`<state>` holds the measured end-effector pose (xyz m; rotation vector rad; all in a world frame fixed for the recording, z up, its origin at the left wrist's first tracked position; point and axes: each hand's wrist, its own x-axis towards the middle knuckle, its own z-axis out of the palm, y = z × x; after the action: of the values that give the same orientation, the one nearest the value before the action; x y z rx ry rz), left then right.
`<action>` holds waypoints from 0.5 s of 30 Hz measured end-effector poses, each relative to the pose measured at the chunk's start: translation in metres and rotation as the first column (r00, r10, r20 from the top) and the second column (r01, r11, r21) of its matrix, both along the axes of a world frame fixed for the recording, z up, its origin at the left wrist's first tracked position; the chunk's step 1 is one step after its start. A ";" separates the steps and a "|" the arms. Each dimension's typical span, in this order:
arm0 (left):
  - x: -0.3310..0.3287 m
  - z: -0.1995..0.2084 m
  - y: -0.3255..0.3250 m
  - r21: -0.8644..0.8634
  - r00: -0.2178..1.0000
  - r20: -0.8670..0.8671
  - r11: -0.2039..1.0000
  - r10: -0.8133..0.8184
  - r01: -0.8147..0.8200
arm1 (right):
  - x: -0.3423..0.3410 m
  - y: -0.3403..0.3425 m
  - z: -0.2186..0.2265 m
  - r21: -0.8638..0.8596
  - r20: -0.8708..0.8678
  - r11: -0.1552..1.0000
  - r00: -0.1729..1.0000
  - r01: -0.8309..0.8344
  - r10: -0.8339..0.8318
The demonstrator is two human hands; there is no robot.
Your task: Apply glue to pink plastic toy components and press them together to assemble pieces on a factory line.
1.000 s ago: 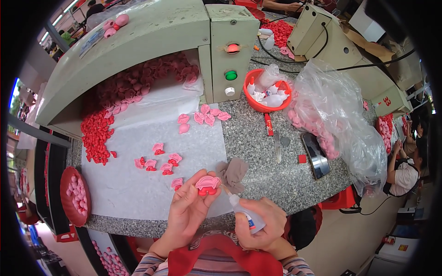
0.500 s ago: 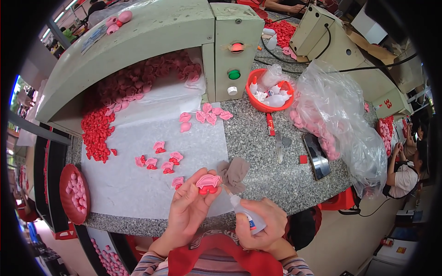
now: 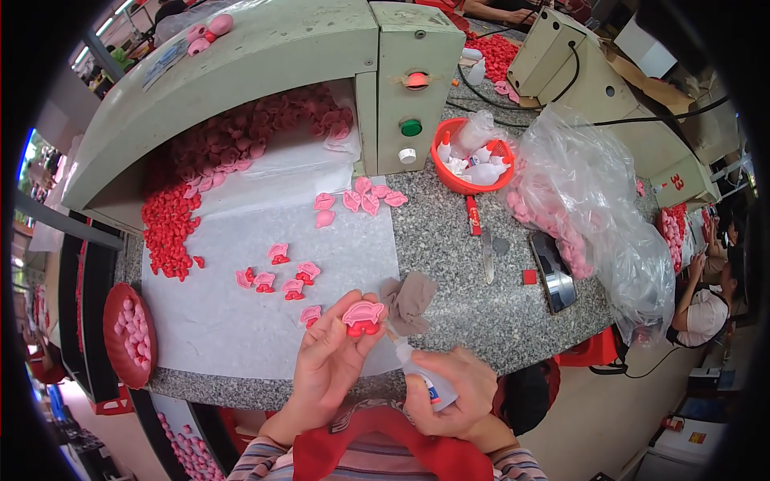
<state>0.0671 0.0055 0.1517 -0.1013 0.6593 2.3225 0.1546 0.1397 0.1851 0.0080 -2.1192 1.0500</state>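
Note:
Between its fingertips my left hand (image 3: 330, 353) pinches a small pink plastic shell piece (image 3: 363, 314) with a red lower part, its hollow side facing me. My right hand (image 3: 455, 391) is closed round a white squeeze glue bottle (image 3: 431, 383). The bottle's narrow tip points up beside the shell piece; whether they touch I cannot tell. Beyond my hands, several similar pink-and-red pieces (image 3: 294, 289) lie on a white paper sheet (image 3: 216, 329). Farther back on the sheet are several plain pink shells (image 3: 370, 204). A crumpled grey-brown cloth (image 3: 409, 301) lies just past the bottle tip.
A pale green machine housing (image 3: 265, 52) covers piled pink shells; red pieces (image 3: 167, 232) heap at its left. A red basket (image 3: 468, 183) holds bottles. Right of it lie a knife (image 3: 488, 260), a phone (image 3: 553, 272) and a plastic bag (image 3: 609, 192). A red bowl (image 3: 119, 361) stands left.
The glue bottle in my right hand has shifted slightly left, toward the shell piece. My left hand has stayed nearly still, with the same piece in its fingers.

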 end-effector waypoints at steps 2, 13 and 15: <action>0.000 0.001 0.000 -0.006 1.000 0.000 1.000 0.002 -0.002 | -0.001 0.000 -0.001 -0.006 -0.009 1.000 1.000 0.000 0.000; 0.001 0.003 0.000 -0.020 1.000 0.001 1.000 0.015 -0.015 | 0.000 -0.002 -0.002 0.018 -0.017 1.000 1.000 -0.011 0.012; 0.001 0.002 0.000 -0.020 1.000 0.006 1.000 0.015 -0.015 | 0.000 -0.002 -0.001 0.000 -0.003 1.000 1.000 -0.013 0.013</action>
<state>0.0681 0.0056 0.1537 -0.1228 0.6813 2.3291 0.1543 0.1377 0.1838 0.0231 -2.1192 1.0567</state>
